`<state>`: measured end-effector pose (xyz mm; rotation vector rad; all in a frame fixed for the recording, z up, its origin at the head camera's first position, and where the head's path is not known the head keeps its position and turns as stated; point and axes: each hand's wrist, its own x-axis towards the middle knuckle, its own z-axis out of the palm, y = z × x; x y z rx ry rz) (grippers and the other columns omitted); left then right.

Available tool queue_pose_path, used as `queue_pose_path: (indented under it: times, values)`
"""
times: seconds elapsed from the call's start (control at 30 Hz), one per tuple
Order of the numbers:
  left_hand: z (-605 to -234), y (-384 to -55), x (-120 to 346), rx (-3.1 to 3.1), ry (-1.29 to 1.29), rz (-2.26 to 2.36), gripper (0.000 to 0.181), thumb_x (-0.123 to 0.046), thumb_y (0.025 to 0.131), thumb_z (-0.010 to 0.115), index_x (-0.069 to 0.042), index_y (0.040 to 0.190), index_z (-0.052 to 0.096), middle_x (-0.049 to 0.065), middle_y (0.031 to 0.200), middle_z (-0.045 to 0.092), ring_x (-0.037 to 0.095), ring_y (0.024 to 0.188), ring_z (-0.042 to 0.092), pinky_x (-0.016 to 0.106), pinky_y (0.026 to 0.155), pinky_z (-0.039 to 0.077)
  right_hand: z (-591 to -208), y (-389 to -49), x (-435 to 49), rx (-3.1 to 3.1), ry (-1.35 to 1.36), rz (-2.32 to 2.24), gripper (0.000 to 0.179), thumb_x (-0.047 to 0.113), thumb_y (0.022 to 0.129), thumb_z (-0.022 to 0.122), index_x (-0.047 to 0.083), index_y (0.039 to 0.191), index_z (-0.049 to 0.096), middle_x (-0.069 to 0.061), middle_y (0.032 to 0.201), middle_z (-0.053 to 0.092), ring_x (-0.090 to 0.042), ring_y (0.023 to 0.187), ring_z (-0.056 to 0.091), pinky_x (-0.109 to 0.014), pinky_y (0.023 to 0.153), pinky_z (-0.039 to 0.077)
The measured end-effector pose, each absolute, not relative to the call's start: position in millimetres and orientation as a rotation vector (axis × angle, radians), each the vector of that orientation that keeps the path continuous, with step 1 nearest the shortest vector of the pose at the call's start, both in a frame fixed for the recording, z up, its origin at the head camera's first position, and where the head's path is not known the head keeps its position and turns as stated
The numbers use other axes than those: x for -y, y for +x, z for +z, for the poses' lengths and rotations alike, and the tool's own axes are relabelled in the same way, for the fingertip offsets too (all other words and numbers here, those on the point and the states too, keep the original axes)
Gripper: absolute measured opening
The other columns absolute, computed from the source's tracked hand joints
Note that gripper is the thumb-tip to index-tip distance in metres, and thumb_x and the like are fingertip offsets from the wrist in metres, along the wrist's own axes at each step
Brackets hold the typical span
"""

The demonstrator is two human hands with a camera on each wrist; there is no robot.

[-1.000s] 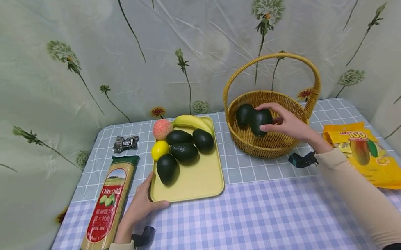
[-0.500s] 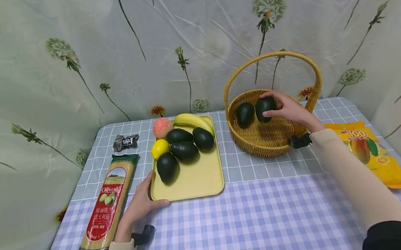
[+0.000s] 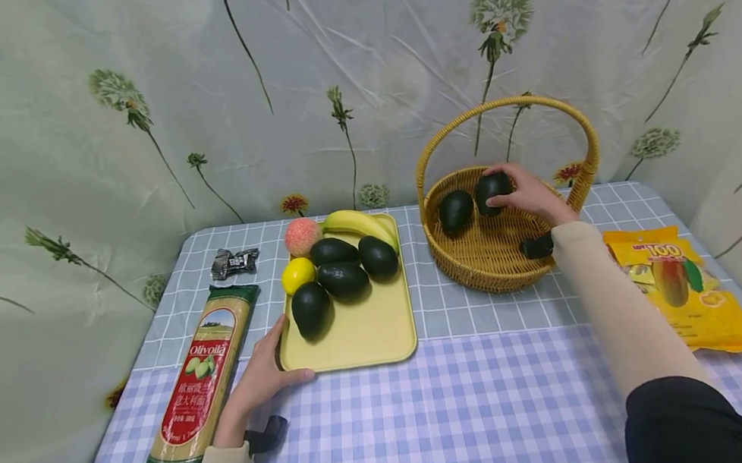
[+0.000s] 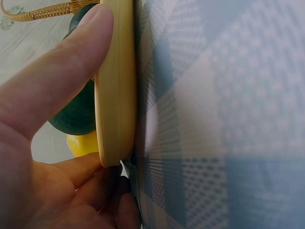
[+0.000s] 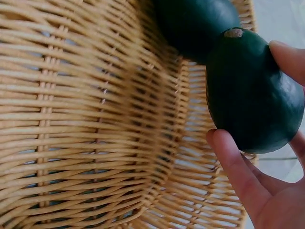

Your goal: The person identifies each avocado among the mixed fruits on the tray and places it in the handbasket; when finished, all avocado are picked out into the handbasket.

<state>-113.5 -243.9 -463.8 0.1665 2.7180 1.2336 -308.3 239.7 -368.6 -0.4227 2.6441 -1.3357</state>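
My right hand (image 3: 530, 192) pinches a dark green avocado (image 3: 492, 191) between thumb and fingers, inside the wicker basket (image 3: 487, 260) near its back wall. Another avocado (image 3: 455, 213) lies in the basket just to the left; in the right wrist view the held avocado (image 5: 252, 95) appears to touch it. At the front left corner of the yellow tray (image 3: 369, 338), my left hand (image 3: 265, 373) holds the rim, thumb along the front edge and fingers at the left side. On that tray are several avocados (image 3: 344, 280), a lemon (image 3: 297, 276), a peach (image 3: 303, 236) and a banana (image 3: 360, 225).
Left of the tray lie a pasta packet (image 3: 196, 389) and a small black wrapped item (image 3: 235, 262). A yellow mango candy bag (image 3: 687, 291) lies at the right, beside my forearm. The basket's tall handle (image 3: 501, 103) arches above my right hand. A flowered curtain (image 3: 190, 92) hangs behind.
My right hand has carried the avocado backward and slightly right within the basket, away from in front of the other avocado. My left hand stays at the tray corner.
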Motion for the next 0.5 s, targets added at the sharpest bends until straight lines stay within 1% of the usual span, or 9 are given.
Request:
queue_pose_path:
  times: [0.13,0.23,0.3,0.4,0.5]
  values:
    - [-464.3,-113.7,244.0,-2.724,0.187,1.238,0.114,-0.029,0.068,0.087,0.008,0.149,0.015,0.030,0.151,0.021,0.047,0.134,0.022,0.058,0.107,0.019,-377.9,-311.3,-242.4,-2.687,-0.419,-1.300,0.055,0.020,0.089,0.067,0.004,0.136,0.044,-0.026,0.148,0.024,-0.044,0.136,0.018,-0.060,0.106,0.018]
    - [-464.8,-113.9,244.3,-2.727,0.186,1.234,0.114,-0.029,0.068,0.087,0.008,0.149,0.015,0.030,0.151,0.022,0.047,0.134,0.022,0.059,0.107,0.019,-382.6,-313.5,-241.8,-2.732,-0.385,-1.223,0.055,0.019,0.090,0.067,0.003,0.137,0.043,-0.027,0.148,0.023,-0.045,0.133,0.023,-0.060,0.102,0.026]
    - [-465.0,-113.8,244.4,-2.723,0.169,1.232,0.115,-0.029,0.068,0.087,0.008,0.149,0.015,0.029,0.151,0.022,0.047,0.134,0.022,0.058,0.107,0.019,-383.2,-313.8,-239.5,-2.725,-0.359,-1.181,0.056,0.014,0.091,0.064,0.000,0.140,0.040,-0.029,0.150,0.019,-0.047,0.133,0.022,-0.062,0.100,0.029]
    - [-465.0,-114.2,244.5,-2.721,0.165,1.226,0.115,-0.029,0.068,0.087,0.008,0.149,0.015,0.029,0.151,0.021,0.046,0.135,0.022,0.058,0.108,0.019,-382.7,-312.9,-235.8,-2.713,-0.338,-1.112,0.057,0.010,0.093,0.062,-0.003,0.142,0.036,-0.030,0.150,0.016,-0.047,0.135,0.017,-0.062,0.102,0.026]
    - [-464.5,-114.3,244.7,-2.718,0.156,1.220,0.114,-0.029,0.068,0.087,0.007,0.149,0.015,0.029,0.152,0.021,0.046,0.135,0.022,0.058,0.108,0.019,-380.9,-310.6,-232.8,-2.689,-0.331,-1.062,0.059,0.010,0.094,0.060,-0.003,0.144,0.033,-0.031,0.150,0.014,-0.046,0.138,0.011,-0.061,0.106,0.018]
